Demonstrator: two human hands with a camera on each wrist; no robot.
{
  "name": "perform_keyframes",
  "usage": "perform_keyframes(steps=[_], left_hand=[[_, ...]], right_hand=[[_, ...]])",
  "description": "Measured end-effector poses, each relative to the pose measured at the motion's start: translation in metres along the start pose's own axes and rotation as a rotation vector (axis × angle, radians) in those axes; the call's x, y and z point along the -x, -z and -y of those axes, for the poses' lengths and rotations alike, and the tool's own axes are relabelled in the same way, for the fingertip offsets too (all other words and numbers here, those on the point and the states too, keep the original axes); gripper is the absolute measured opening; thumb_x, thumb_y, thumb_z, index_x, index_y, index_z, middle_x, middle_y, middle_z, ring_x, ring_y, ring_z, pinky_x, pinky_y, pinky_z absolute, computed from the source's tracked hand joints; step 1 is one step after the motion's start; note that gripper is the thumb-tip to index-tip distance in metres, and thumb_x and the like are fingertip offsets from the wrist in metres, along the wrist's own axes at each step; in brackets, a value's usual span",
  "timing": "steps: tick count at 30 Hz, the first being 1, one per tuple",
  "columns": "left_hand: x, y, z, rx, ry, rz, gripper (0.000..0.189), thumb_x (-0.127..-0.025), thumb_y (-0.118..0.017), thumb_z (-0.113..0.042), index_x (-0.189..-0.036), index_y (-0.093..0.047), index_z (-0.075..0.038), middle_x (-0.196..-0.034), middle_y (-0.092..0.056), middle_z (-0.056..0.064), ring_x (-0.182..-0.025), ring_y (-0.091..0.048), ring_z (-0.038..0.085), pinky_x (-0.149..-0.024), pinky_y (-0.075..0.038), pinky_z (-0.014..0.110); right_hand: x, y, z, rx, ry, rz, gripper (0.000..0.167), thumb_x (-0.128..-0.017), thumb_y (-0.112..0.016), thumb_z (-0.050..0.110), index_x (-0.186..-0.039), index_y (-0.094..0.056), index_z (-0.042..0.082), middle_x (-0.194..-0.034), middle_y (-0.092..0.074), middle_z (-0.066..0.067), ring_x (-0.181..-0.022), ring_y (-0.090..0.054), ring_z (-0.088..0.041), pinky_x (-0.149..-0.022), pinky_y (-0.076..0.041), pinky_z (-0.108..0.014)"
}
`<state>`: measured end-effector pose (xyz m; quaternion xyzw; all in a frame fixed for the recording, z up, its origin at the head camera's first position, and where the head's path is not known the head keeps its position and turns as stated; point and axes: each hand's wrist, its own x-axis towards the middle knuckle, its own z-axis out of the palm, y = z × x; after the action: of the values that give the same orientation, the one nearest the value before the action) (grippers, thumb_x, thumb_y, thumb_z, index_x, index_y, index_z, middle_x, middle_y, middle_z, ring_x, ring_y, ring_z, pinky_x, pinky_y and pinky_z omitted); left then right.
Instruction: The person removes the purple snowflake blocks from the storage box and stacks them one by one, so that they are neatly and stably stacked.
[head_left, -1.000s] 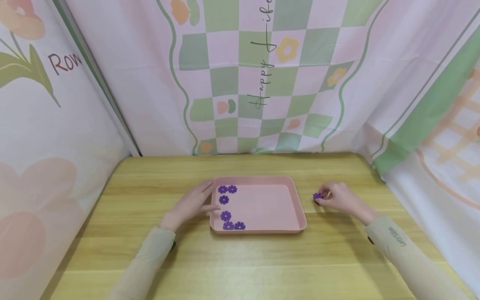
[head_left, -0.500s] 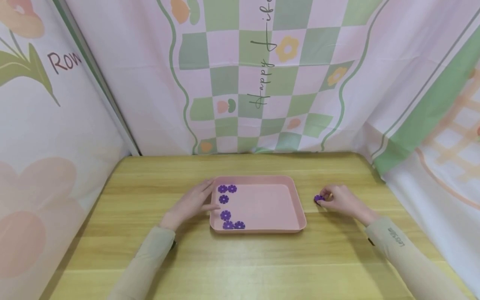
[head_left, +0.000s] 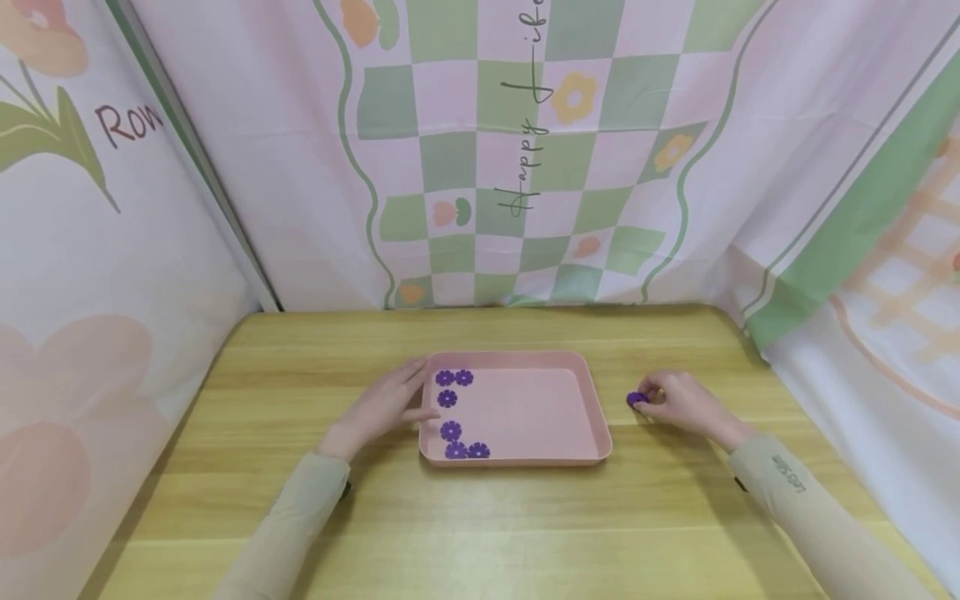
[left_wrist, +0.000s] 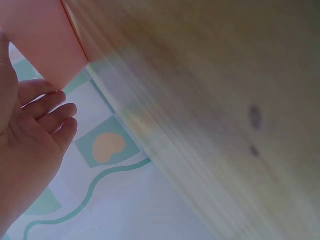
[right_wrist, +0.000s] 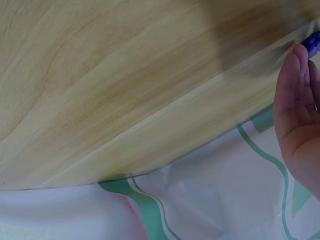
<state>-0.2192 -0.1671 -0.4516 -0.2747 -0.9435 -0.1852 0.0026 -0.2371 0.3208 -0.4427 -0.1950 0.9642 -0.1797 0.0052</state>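
A shallow pink tray [head_left: 525, 412] lies on the wooden table. Several purple flower-shaped discs [head_left: 451, 431] lie along its left side, some at the far corner and some at the near one. My left hand [head_left: 378, 412] rests at the tray's left edge, its fingers loosely extended by the far corner and its thumb over the rim. Right of the tray, my right hand [head_left: 678, 404] pinches a purple flower-shaped disc [head_left: 637, 400] between thumb and fingertips, close over the table. In the right wrist view, only part of the held purple disc [right_wrist: 312, 44] shows at the edge.
The wooden table [head_left: 510, 525] extends around the tray on all sides. Behind it hangs a checkered green and white curtain [head_left: 517, 167], with more printed cloth at the left and right.
My right hand has shifted slightly toward me, and the purple disc in its fingertips has turned and dipped a little. The left hand and the tray have stayed in place.
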Motion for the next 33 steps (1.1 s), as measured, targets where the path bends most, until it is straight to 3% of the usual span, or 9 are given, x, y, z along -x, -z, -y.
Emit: perform_keyframes(steps=[26,33], left_hand=[[0.0004,-0.0003,-0.0002,-0.005,-0.004,-0.008,0.092,-0.087,-0.068,-0.052,-0.155,-0.027,-0.004,-0.162,-0.028,0.019,-0.149,-0.032,0.037,-0.124,-0.029,0.054],[-0.0001,-0.0006,0.0010,-0.010,-0.015,-0.016,0.092,-0.087,-0.069,-0.050,-0.155,-0.027,-0.004,-0.161,-0.029,0.020,-0.148,-0.034,0.038,-0.123,-0.029,0.055]], right_hand=[[0.0007,-0.0006,-0.0009,0.022,0.019,-0.012,0.020,-0.084,-0.078,0.020,-0.094,-0.070,0.004,-0.087,-0.073,-0.007,-0.080,-0.069,-0.021,-0.070,-0.061,-0.039],[0.0015,0.0013,-0.0007,0.043,0.040,-0.024,0.020,-0.083,-0.079,0.021,-0.093,-0.070,0.006,-0.086,-0.072,-0.006,-0.078,-0.068,-0.020,-0.067,-0.059,-0.036]])
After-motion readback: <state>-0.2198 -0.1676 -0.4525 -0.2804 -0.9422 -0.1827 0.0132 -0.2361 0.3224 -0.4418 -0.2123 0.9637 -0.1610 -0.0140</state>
